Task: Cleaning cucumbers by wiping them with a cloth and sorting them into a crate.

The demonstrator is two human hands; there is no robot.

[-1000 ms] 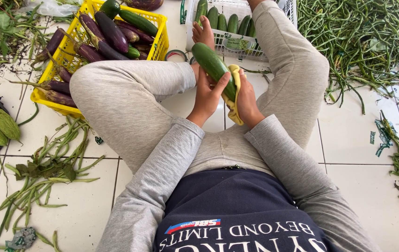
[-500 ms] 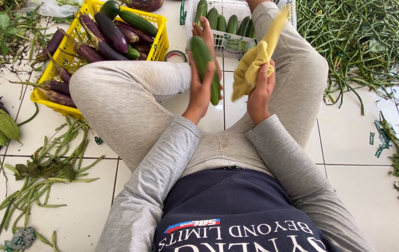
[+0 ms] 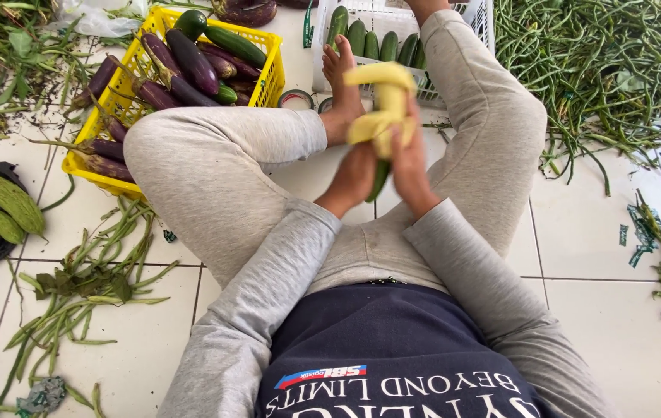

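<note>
Person sits on the tiled floor [image 3: 601, 310], legs bent; left hand [image 3: 355, 179] has fingers closed around the lower end of a green cucumber [image 3: 379, 179], held near upright between both hands, above the lap, well apart from the crates; right hand [image 3: 408, 159] grips a yellow cloth [image 3: 381, 104] wrapped over the cucumber's upper part, fingers closed on cloth and cucumber together; both hands blurred, exact finger placement hard to tell; to wipe well, judged: keep the left grip firm and low, slide the cloth along the full length, turn the cucumber so every side gets covered; white crate [image 3: 477, 15] of cucumbers just ahead; yellow crate [image 3: 268, 73] of aubergines to the left; long beans [image 3: 609, 70] on the floor at right.
</note>
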